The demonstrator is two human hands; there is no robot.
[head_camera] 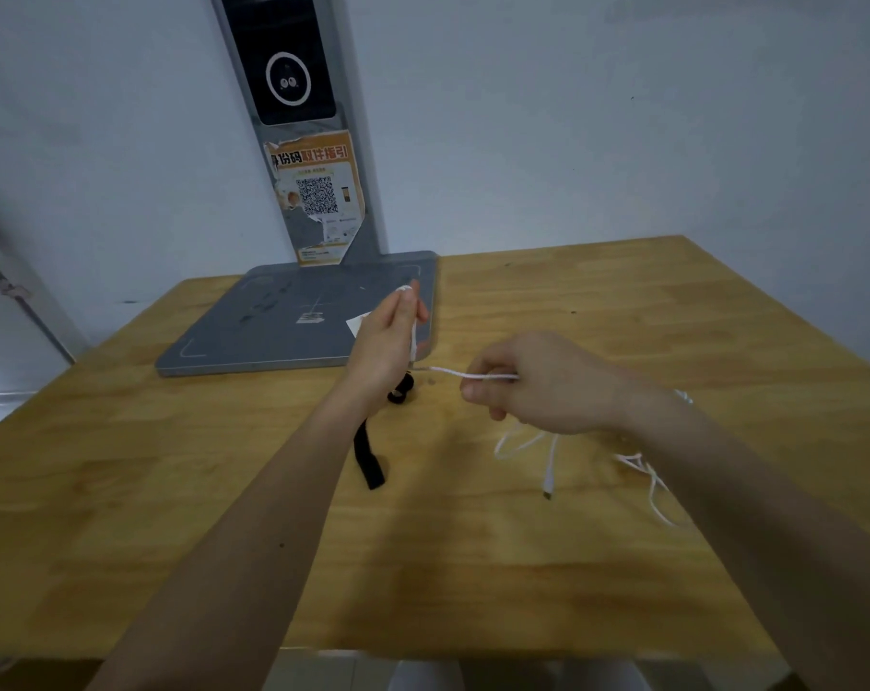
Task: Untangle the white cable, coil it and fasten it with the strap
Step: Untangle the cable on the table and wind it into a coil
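My left hand point(385, 341) is raised above the table and grips a folded section of the white cable point(473, 375), with a loop showing above the fingers. From there the cable runs taut to my right hand point(532, 386), which pinches it between thumb and fingers. Loose white cable lies tangled on the wood under and right of my right forearm, and one plug end point(548, 491) points toward me. The black strap point(369, 458) lies flat on the table below my left wrist, its far end curled and partly hidden by that wrist.
The wooden table point(174, 466) fills the view, its near edge at the bottom. A grey flat base point(273, 331) with an upright post bearing a QR poster point(318, 197) stands at the back left against the white wall. A small white paper point(357, 324) lies on the base.
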